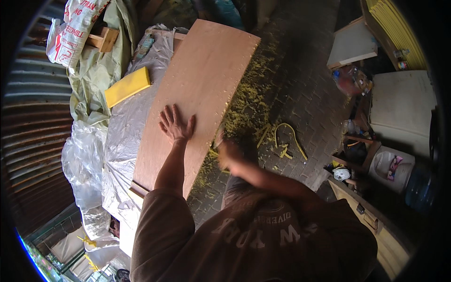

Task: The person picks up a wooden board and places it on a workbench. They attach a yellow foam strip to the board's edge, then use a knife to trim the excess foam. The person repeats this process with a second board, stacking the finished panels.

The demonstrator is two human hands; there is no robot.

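Observation:
A long reddish-brown wooden board (202, 70) lies slanted across a plastic-covered work surface. My left hand (176, 126) rests flat on it, fingers spread, near the middle of its length. Close against the board's right edge is my right hand (228, 153), smeared by motion. Its fingers, and whatever may be in them, cannot be made out. Small pale crumbs dot the board along that edge. Left of the board, a yellow rectangular slab (128, 87) lies on the grey plastic sheet (123, 136).
Yellow-green shavings (249, 103) litter the brick-paved floor (307, 103), along with a curved yellow strip (293, 134). Corrugated metal sheeting (37, 127) stands at the left, near a white printed sack (73, 35). Boxes, a blue water bottle (419, 188) and a pale panel (399, 105) crowd the right.

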